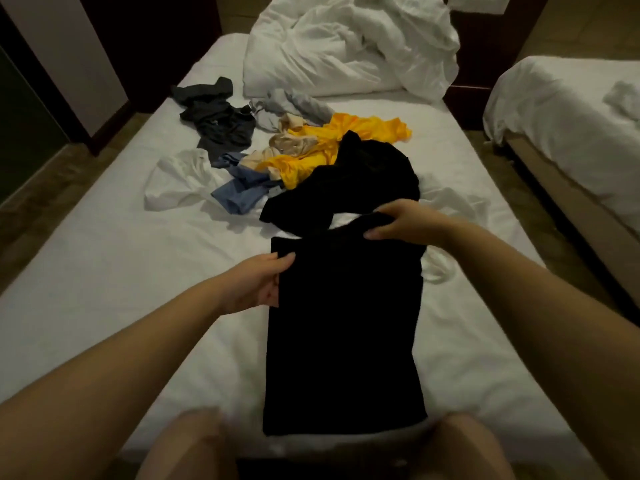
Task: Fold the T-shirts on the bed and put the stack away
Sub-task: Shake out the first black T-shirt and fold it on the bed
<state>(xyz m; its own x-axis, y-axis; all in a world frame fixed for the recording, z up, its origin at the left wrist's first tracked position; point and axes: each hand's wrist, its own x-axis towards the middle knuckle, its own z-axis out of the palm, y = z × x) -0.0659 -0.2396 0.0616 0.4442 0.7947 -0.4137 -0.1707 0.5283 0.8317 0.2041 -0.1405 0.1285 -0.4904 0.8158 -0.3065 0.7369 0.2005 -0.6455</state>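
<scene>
A black T-shirt [343, 334] lies lengthwise on the white bed [121, 271], folded into a narrow strip. My left hand [259, 282] pinches its left edge near the top. My right hand [401, 221] grips the collar end at the upper right. Beyond it lies another black garment [367, 171]. Farther back lie loose shirts: a yellow one [346, 140], a beige one [287, 147], a blue one [242, 188], a white one [180, 181], a dark grey one [214, 119] and a light grey one [294, 105].
A crumpled white duvet [346, 46] fills the head of the bed. A second bed [571, 133] stands to the right across a narrow floor gap. A dark wardrobe [104, 46] stands at the left. My knees [194, 445] are at the bed's near edge.
</scene>
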